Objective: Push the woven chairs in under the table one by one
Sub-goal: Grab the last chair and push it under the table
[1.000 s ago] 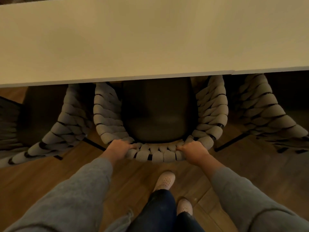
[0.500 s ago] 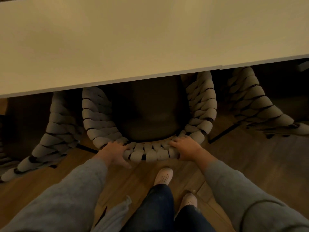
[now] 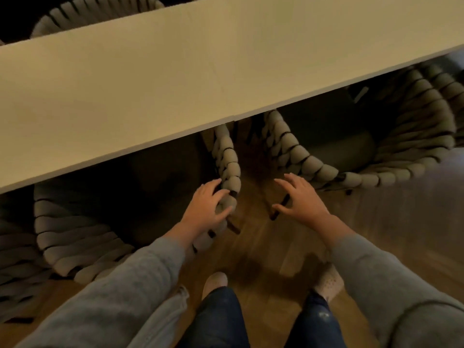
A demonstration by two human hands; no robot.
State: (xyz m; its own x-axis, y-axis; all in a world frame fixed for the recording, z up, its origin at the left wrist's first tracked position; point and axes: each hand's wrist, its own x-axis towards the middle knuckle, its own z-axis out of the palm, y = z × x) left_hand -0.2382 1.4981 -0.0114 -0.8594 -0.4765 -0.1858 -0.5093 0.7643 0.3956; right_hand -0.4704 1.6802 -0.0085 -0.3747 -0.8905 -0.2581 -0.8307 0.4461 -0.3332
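A woven chair [image 3: 75, 237] of thick grey rope stands at the lower left, its seat mostly under the pale table [image 3: 175, 84]. My left hand [image 3: 208, 207] hovers over that chair's right arm with fingers spread, holding nothing. A second woven chair [image 3: 376, 156] stands to the right, sticking out further from the table edge. My right hand [image 3: 301, 199] is spread open in the gap between the two chairs, close to the second chair's left rim and not gripping it.
Another woven chair [image 3: 95, 11] shows beyond the table's far edge at the top left. A further woven chair back [image 3: 12, 259] is at the far left. Wooden floor [image 3: 263, 247] lies between the chairs, with my two feet on it.
Both hands have let go of the middle chair's back rim, which now sits at the left. The view and my body have shifted right toward the neighbouring chair.
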